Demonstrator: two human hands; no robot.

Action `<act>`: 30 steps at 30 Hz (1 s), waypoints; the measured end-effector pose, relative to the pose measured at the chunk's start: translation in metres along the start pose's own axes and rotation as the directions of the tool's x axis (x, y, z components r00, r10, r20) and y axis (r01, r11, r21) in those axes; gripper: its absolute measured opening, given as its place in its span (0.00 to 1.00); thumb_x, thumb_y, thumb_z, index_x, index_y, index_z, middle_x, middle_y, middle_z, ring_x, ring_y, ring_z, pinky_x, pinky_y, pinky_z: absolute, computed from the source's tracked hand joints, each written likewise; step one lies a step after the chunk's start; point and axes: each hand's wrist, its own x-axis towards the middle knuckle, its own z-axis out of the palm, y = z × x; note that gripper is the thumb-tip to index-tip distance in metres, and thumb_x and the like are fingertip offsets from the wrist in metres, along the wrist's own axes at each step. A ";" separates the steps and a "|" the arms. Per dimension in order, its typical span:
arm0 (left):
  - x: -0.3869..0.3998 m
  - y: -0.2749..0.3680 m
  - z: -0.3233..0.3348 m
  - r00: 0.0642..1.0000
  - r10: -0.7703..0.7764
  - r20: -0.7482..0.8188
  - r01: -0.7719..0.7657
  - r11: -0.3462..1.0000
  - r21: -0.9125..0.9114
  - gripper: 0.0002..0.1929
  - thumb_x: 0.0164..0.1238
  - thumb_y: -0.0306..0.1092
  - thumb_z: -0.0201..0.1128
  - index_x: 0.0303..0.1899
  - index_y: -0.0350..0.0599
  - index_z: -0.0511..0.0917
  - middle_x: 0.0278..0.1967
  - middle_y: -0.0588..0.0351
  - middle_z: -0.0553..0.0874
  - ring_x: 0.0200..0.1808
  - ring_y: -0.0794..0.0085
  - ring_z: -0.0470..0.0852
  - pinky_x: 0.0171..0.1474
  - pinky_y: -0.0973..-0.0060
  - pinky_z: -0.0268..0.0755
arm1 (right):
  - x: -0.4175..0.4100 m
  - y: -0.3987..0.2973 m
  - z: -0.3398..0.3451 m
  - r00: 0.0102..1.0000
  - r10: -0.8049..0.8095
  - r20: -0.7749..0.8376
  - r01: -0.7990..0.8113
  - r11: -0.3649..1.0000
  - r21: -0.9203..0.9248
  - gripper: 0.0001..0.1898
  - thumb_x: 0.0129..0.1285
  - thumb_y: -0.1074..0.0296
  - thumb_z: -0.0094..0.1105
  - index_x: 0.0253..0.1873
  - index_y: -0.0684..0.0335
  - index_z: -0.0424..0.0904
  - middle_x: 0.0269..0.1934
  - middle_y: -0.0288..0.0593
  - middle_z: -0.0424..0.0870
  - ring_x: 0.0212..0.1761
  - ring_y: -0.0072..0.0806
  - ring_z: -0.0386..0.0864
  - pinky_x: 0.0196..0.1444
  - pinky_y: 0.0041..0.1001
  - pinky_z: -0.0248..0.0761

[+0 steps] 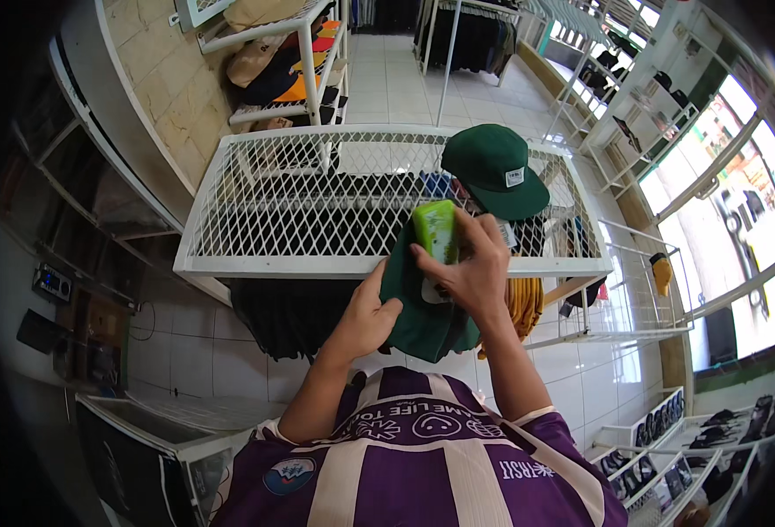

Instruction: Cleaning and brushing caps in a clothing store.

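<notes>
My left hand grips the side of a dark green cap, with the thumb on top of the fabric. A pale patch shows on the cap, partly hidden under my right hand. Between the thumb and fingers of my right hand is a small bright green printed packet, held over the cap. Whether the packet touches the cap I cannot tell. Beyond it, a second dark green cap with a white label on its front rests on a white metal mesh rack top.
Dark garments and mustard-yellow garments hang beneath the rack top. Shelves with several caps stand at the far left. To the right is a white wire rack with a yellow cap. Footwear shelves occupy the lower right.
</notes>
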 end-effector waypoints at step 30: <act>0.037 -0.018 0.030 0.940 -0.249 0.235 0.316 0.893 -0.319 0.29 0.62 0.14 0.56 0.67 0.33 0.72 0.55 0.46 0.86 0.53 0.63 0.88 0.58 0.67 0.83 | -0.131 0.017 -0.133 0.584 0.778 0.232 -0.676 0.308 0.669 0.16 0.77 0.66 0.62 0.62 0.67 0.78 0.44 0.35 0.87 0.37 0.15 0.83 0.36 0.18 0.75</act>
